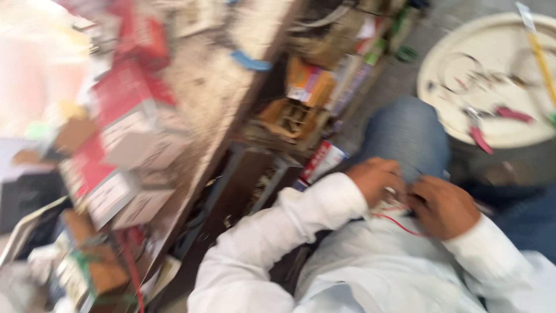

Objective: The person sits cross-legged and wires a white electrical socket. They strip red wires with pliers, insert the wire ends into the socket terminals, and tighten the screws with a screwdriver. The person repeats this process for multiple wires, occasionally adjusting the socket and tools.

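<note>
The picture is blurred by motion. My left hand (pixel 376 179) and my right hand (pixel 443 206) meet over my lap, both in white sleeves. Together they pinch a small pale part (pixel 392 200) between the fingertips; its shape is too blurred to tell. A thin red wire (pixel 399 225) trails from that part across my white shirt. My knee in blue jeans (pixel 408 133) lies just beyond the hands.
A round white lid or drum top (pixel 492 75) at the right carries red-handled pliers (pixel 479 138) and small tools. A cluttered wooden workbench (pixel 220 93) runs along the left with red and white boxes (pixel 124 116). Shelves under it hold packets and boxes (pixel 310 84).
</note>
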